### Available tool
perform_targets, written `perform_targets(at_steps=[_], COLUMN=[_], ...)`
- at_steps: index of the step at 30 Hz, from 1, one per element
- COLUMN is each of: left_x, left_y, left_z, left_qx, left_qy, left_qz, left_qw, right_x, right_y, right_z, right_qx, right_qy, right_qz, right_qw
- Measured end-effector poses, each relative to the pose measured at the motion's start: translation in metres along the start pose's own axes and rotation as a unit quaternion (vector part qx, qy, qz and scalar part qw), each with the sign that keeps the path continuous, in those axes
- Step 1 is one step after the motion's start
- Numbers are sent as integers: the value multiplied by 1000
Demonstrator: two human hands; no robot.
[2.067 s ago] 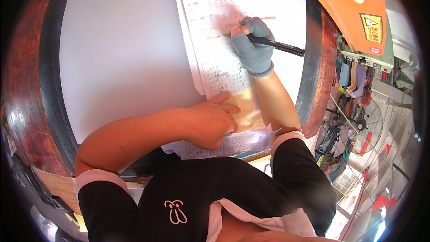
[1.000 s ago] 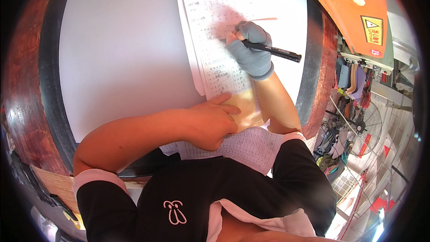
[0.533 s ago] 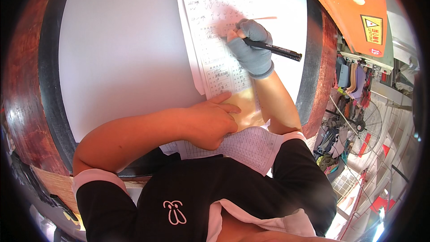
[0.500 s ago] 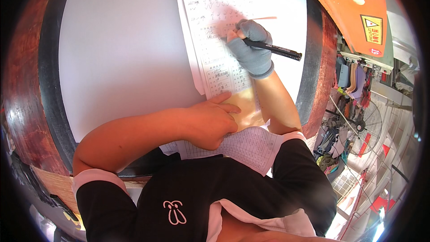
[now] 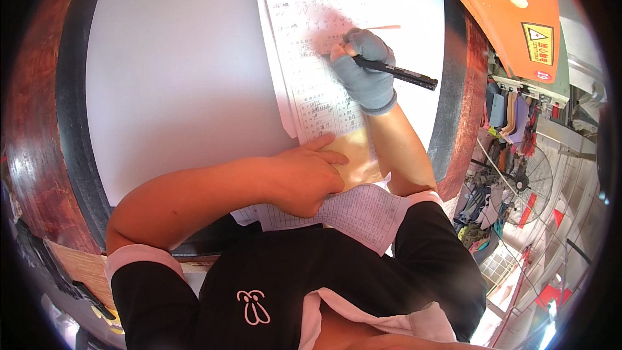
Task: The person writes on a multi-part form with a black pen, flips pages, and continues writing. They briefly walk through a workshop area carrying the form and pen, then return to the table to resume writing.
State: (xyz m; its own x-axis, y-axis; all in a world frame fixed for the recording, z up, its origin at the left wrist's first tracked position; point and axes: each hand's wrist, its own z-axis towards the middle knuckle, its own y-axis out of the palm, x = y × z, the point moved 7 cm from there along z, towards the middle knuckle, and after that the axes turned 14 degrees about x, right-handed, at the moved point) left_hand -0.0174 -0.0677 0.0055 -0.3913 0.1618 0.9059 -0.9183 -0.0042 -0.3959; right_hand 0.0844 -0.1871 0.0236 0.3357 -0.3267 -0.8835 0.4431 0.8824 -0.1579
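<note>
Gloved R hand (image 5: 363, 68) gripped black pen (image 5: 395, 73), barrel pointing right, tip on printed form (image 5: 311, 39); bare L hand (image 5: 304, 175), loosely curled, pinned form's near end.

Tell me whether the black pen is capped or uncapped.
Uncapped, apparently: the right hand presses the black pen tip to the printed form; the tip itself is hidden behind the gloved fingers.

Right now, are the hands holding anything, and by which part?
The gloved right hand grips a black pen near its writing end. The bare left hand only presses on the papers.
</note>
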Motion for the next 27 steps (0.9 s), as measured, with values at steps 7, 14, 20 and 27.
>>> perform_targets(at_steps=[7,14,20,27], left_x=[0,-2,-2,0], left_y=[-1,0,1,2], left_z=[0,0,-1,0], left_qx=[1,-1,1,-9], left_qy=[-9,-8,-1,3], left_qz=[-16,-28,-1,11], left_qw=[1000,1000,1000,1000], right_x=[6,8,11,7], right_y=[-7,-16,-5,5], right_z=[-2,-2,-15,-21], right_qx=[15,82,45,8], right_qy=[45,143,189,65], right_qz=[22,56,93,51], right_qw=[999,985,976,997])
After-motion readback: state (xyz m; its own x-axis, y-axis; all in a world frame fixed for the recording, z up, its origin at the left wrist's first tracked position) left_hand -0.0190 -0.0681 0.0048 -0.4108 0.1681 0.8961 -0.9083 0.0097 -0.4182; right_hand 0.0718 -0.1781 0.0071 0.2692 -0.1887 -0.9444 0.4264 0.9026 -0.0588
